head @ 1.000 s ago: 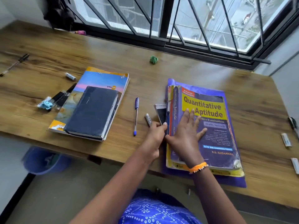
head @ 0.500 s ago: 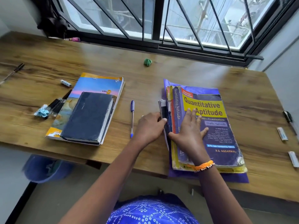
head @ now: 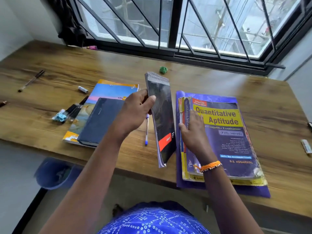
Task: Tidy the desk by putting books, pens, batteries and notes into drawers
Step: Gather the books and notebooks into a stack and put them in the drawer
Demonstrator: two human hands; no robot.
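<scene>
My left hand (head: pixel 135 112) grips a black spiral notepad (head: pixel 163 119) with a red label and holds it tilted above the desk. My right hand (head: pixel 194 130) lies flat, fingers spread, on the left edge of the "Quantitative Aptitude" book (head: pixel 222 137), which rests on a yellow book and a purple folder (head: pixel 249 190). A blue pen (head: pixel 146 130) lies on the desk under my left hand. At the left, a dark blue book (head: pixel 101 120) sits on a colourful magazine (head: pixel 109 90).
The wooden desk (head: pixel 50 78) also carries a battery (head: pixel 83 89), a bundle of black pens (head: pixel 74 109), a brown pen (head: pixel 31 81), a green paper ball (head: pixel 163 69) and small items at the right edge (head: pixel 306 147). A blue bin (head: pixel 55 173) stands below. Barred window behind.
My left hand has pulled the spiral notepad out from beside the book stack and lifted it off the desk. My right hand stayed pressed on the stack.
</scene>
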